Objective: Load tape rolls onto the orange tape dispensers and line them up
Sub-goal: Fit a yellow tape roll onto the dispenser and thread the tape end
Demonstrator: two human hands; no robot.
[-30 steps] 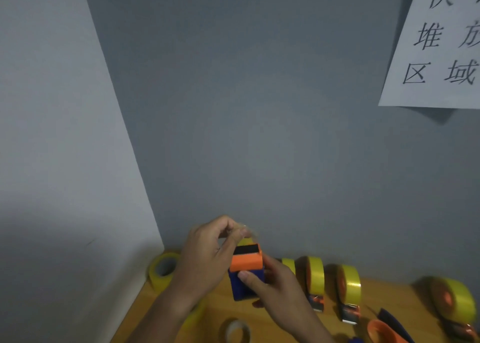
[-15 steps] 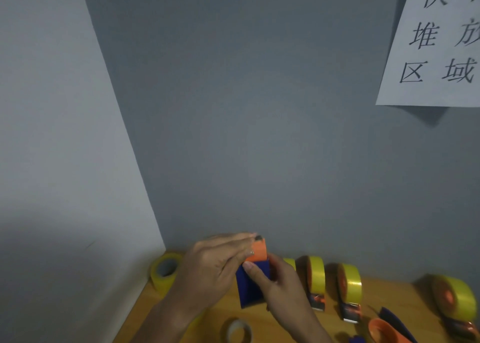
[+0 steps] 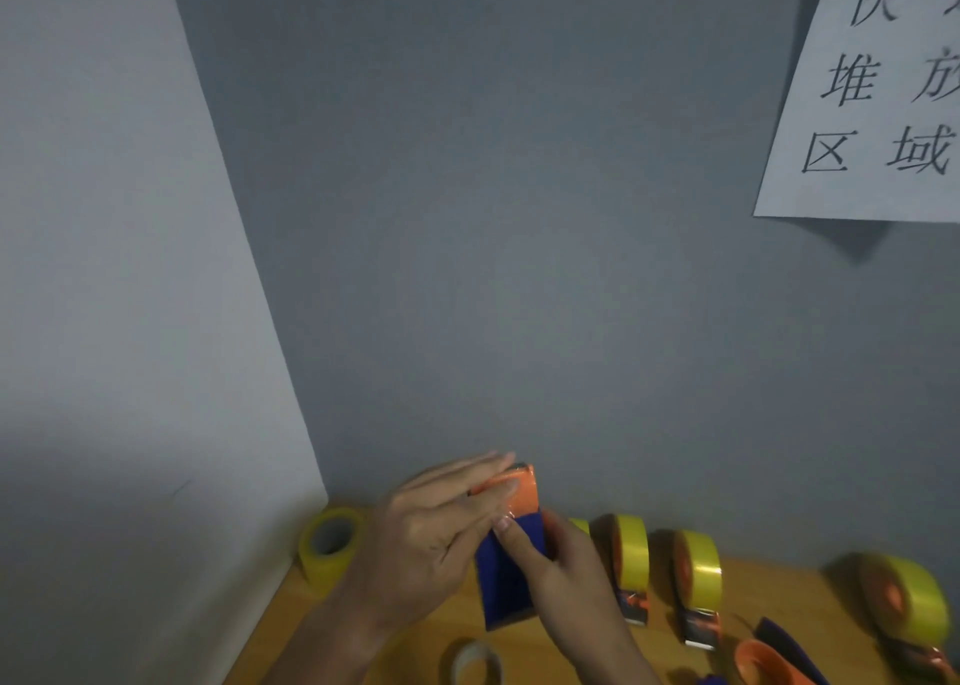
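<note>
We start with the counter (image 3: 779,580), a wooden top against a grey wall with a printed sign (image 3: 872,92) at the far right. On it, three loaded dispensers stand along the wall: one at the far right (image 3: 906,599) and two nearer the middle (image 3: 698,580) (image 3: 631,562), so we judge that part done (whether their spacing counts as lined up, we cannot say). A spare yellow roll (image 3: 332,541) lies at the far left and a paler roll (image 3: 475,663) at the near edge, both unloaded. At centre, our left hand (image 3: 436,544) lays straight fingers over the orange head of the dispenser (image 3: 511,570); our right hand (image 3: 566,575) has its grip curled round the blue body. More orange and blue parts (image 3: 763,658) lie near right.
</note>
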